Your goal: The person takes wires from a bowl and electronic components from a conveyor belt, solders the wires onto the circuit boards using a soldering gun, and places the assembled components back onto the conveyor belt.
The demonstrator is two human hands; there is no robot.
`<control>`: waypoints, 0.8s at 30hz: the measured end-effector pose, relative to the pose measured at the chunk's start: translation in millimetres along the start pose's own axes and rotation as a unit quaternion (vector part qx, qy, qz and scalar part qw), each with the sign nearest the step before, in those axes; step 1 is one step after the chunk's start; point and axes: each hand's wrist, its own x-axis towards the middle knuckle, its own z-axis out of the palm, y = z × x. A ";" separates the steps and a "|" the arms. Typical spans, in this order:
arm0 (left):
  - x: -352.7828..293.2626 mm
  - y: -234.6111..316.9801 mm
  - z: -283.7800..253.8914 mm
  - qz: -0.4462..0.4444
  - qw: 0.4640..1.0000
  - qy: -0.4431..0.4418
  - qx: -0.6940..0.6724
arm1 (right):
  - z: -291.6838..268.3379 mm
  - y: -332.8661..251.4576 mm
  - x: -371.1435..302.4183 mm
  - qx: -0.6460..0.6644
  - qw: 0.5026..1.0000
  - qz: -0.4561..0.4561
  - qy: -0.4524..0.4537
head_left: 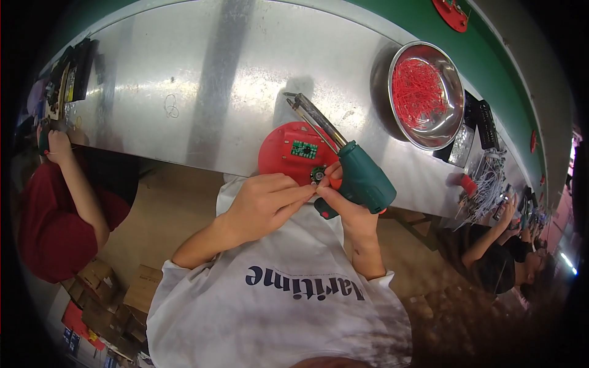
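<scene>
A green soldering gun (366, 178) with a long metal tip and a thin feed tube rests in my right hand (354, 214), its tip pointing up and left over the bench. My left hand (261, 202) is closed in a pinch, fingertips meeting those of my right hand. Whatever lies between the fingertips is too small to make out. Just beyond them is a red round plastic disc (275, 154) at the bench's near edge. On the disc sits a small green circuit board (304, 149), and a small round dark part (318, 174) shows beside my fingertips.
A steel bowl (455, 101) of red wires (418, 93) stands at the right on the metal bench (153, 55). Farther right hangs a bundle of pale wires (486, 184). Co-workers sit to the left (73, 214) and right (491, 251). Cardboard boxes (104, 288) lie lower left.
</scene>
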 end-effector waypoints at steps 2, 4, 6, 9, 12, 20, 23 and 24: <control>-0.1 -0.6 2.3 0.019 0.999 0.029 -0.011 | 0.5 0.8 0.1 0.002 1.000 0.003 0.001; -0.3 4.7 1.2 -0.033 0.997 0.020 -0.061 | 1.4 1.2 1.7 0.021 1.000 -0.007 -0.008; -0.1 9.2 1.0 -0.085 0.990 0.009 -0.112 | 1.5 0.0 1.8 0.033 0.999 0.006 -0.011; 0.1 9.9 4.8 -0.107 0.992 0.021 -0.070 | 2.8 3.4 2.9 0.048 0.999 0.008 -0.014; 0.0 5.0 11.5 -0.047 0.997 0.056 -0.037 | 2.6 6.8 2.8 0.071 0.997 0.008 -0.011; 2.9 5.3 12.8 -0.021 0.997 0.071 -0.017 | -1.0 12.9 2.0 0.101 0.995 0.006 -0.012; 3.1 6.9 11.3 -0.033 0.998 0.059 -0.020 | -1.3 8.3 0.3 0.123 0.991 0.045 0.003; 3.5 7.9 11.3 -0.034 0.998 0.058 -0.020 | -1.7 8.4 0.6 0.137 0.989 0.057 0.007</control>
